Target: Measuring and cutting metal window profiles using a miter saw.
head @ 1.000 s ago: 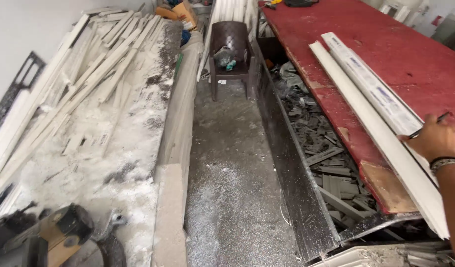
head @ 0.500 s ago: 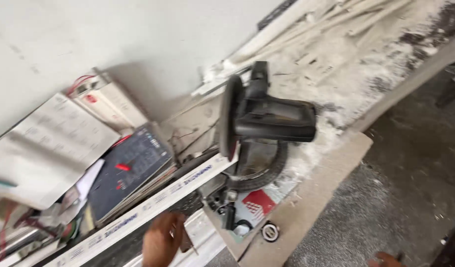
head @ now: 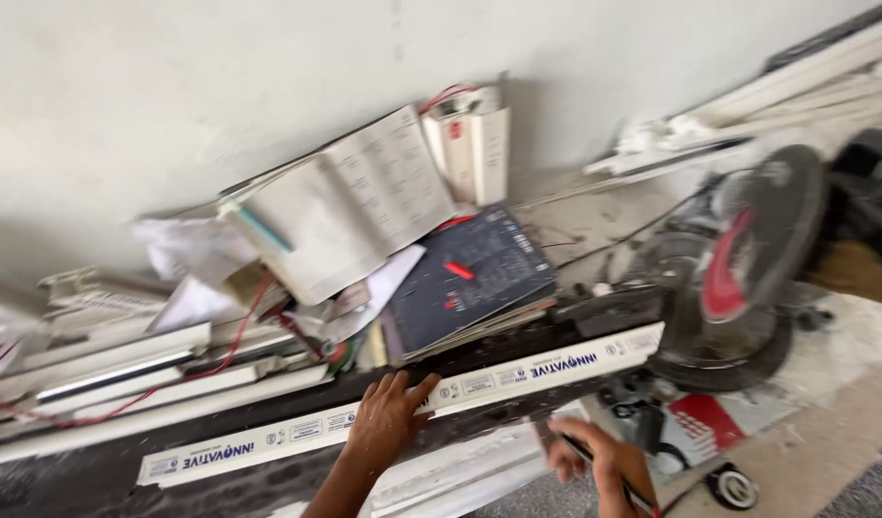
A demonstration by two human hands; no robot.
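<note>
The left hand (head: 388, 417) lies flat, palm down, on a long white plastic strip (head: 402, 408) that runs across the dusty dark desk (head: 57, 480) from lower left up toward the right. Its fingers (head: 402, 388) are spread and stretched forward over the strip's upper edge, pressing on it rather than closing around it. The right hand (head: 599, 465) sits lower, just beside the strip's near edge and apart from the left one; its fingers are curled together around a thin dark pen (head: 604, 470), which slants down toward the bottom of the frame. The tip of the pen is blurred, so whether it touches anything cannot be told.

The right end of the strip reaches the base of a miter saw (head: 738, 278) with a round dark blade guard marked in red. Behind the strip, against the pale wall, lie a dark book (head: 474, 278), an open ledger (head: 350, 206) with printed pages, loose papers and a stack of further white strips (head: 124, 369) crossed by a red wire (head: 239, 331).
</note>
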